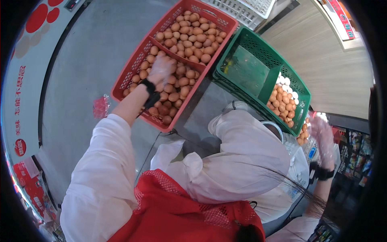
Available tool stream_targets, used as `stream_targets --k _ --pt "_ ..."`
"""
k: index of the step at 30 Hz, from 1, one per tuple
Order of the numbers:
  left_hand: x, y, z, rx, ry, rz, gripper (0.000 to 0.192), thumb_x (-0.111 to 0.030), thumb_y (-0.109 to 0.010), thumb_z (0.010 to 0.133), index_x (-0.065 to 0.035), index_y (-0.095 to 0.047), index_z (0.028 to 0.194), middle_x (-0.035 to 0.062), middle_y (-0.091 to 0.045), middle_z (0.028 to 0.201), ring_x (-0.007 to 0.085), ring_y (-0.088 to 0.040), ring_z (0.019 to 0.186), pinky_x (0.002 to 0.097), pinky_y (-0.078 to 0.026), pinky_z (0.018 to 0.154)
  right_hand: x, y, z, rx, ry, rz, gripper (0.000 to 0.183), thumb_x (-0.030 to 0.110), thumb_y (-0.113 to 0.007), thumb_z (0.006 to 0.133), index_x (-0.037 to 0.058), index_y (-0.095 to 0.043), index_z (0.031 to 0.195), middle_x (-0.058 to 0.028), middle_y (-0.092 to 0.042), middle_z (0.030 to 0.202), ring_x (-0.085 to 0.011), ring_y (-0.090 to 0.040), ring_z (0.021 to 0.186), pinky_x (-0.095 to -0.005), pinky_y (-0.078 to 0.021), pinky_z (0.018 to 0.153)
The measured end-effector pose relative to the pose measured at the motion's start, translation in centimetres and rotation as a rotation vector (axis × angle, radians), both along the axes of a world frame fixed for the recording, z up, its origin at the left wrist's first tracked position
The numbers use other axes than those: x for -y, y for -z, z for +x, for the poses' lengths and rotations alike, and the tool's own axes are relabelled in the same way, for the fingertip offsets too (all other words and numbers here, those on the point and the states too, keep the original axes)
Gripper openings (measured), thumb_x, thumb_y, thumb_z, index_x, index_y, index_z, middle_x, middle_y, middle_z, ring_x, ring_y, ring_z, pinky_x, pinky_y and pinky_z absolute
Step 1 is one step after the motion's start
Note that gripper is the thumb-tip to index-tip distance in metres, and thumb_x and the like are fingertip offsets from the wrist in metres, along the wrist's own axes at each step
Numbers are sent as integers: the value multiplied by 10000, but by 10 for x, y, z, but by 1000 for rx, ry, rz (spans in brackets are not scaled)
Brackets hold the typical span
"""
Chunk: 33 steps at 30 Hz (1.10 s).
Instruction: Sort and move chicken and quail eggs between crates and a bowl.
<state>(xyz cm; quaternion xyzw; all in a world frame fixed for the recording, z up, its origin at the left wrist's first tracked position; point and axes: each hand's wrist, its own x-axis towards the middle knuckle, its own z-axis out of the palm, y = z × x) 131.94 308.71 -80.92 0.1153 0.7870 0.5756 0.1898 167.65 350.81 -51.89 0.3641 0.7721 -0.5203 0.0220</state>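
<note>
My left hand (162,69), in a thin see-through glove, reaches down among the brown eggs (173,97) in the near compartment of a red plastic crate (186,112). It is blurred, and I cannot tell whether its fingers hold an egg. At the far right is my gloved right hand (323,134), beside a small group of brown eggs (303,133) just past the end of a green plastic crate (234,79). Its fingertips are hard to make out. In the green crate, brown eggs (280,102) and white eggs (287,81) share the right compartment.
More brown eggs (193,34) fill the red crate's far compartment. White plastic crates (239,12) stand behind it. A crumpled red-and-clear plastic wrapper (101,106) lies on the grey tiled floor (90,57). My bent knee (242,133) is close to both crates. Packaged goods (359,151) are at right.
</note>
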Motion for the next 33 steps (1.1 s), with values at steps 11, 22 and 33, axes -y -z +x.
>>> stream_targets --k 11,22,33 --pt "61 80 18 -99 39 -1134 515 -350 -549 837 -32 -420 1221 197 -529 1141 318 -536 1048 411 -408 900 39 30 125 118 396 -113 493 403 -523 907 8 -480 1199 -88 -583 1068 -138 -567 851 -273 -459 760" --pt "-25 52 30 -523 134 -904 553 -268 -603 787 -86 -415 1274 129 -516 1159 294 -458 1111 439 -354 924 40 35 130 179 470 -90 457 378 -513 918 17 -492 1198 -92 -588 1070 -129 -568 846 -266 -454 765" --pt "-46 39 13 -553 402 -1040 407 -166 -607 769 -116 -491 1156 103 -566 1055 311 -539 992 435 -408 843 46 37 147 185 485 -109 420 387 -513 916 53 -514 1171 -57 -598 1043 -121 -565 837 -270 -447 761"
